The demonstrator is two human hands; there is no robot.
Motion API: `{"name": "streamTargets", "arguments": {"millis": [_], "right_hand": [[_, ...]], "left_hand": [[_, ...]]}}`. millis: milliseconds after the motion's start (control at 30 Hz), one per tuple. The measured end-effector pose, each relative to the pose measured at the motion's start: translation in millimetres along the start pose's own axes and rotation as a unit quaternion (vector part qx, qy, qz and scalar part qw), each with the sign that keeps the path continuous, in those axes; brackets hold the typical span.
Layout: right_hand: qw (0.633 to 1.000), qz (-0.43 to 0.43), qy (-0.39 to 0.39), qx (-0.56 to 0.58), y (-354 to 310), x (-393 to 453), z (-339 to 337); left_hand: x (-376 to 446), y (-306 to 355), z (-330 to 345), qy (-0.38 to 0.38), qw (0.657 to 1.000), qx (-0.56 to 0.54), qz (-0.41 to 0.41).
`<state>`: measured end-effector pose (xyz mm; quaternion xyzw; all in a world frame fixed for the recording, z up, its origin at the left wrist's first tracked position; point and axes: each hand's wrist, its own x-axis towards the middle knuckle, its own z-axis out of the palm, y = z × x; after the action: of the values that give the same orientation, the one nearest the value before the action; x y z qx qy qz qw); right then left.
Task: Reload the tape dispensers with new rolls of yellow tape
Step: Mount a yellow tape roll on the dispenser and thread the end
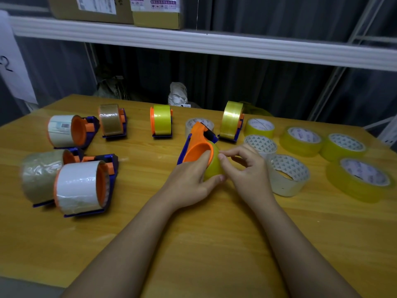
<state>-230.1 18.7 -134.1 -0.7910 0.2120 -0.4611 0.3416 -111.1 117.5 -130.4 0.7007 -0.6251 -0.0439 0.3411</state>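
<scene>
An orange and blue tape dispenser [198, 145] lies tilted at the middle of the wooden table [193, 244], with a yellow tape roll [212, 168] on its orange hub. My left hand [191, 179] grips the roll and the hub from the left, fingers inside the hub. My right hand [242, 166] pinches at the roll's right side with fingertips. Two other dispensers loaded with yellow tape [162, 122] [232, 121] stand behind. Loose yellow rolls [300, 140] [343, 148] [361, 179] lie flat at the right.
Several dispensers with white or brownish rolls [71, 130] [111, 122] [81, 188] [40, 173] crowd the left side. Pale used rolls [261, 146] [287, 175] lie just right of my right hand. A white shelf [214, 43] with cardboard boxes runs overhead.
</scene>
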Motion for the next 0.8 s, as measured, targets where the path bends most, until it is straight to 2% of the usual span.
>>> {"name": "streamTargets", "arguments": {"millis": [133, 267, 400, 533, 800], "right_hand": [[0.999, 0.027, 0.028, -0.029, 4.4, 3.1, -1.1], [1.000, 0.007, -0.002, 0.019, 0.3, 0.1, -3.1], [0.999, -0.033, -0.006, -0.013, -1.6, -2.4, 0.2], [0.999, -0.037, 0.008, -0.024, -2.8, -2.3, 4.0], [0.995, -0.059, 0.032, -0.067, -5.9, -2.4, 4.1]], "left_hand": [[-2.1, 1.5, 3.5, -0.014, 0.997, 0.069, 0.035], [-0.8, -0.3, 0.1, -0.003, 1.000, 0.002, 0.000], [-1.1, 0.7, 1.7, 0.001, 1.000, -0.023, -0.010], [-0.1, 0.3, 2.0, 0.010, 0.999, -0.022, -0.029], [-1.1, 3.8, 7.1, 0.035, 0.998, 0.048, -0.005]]}}
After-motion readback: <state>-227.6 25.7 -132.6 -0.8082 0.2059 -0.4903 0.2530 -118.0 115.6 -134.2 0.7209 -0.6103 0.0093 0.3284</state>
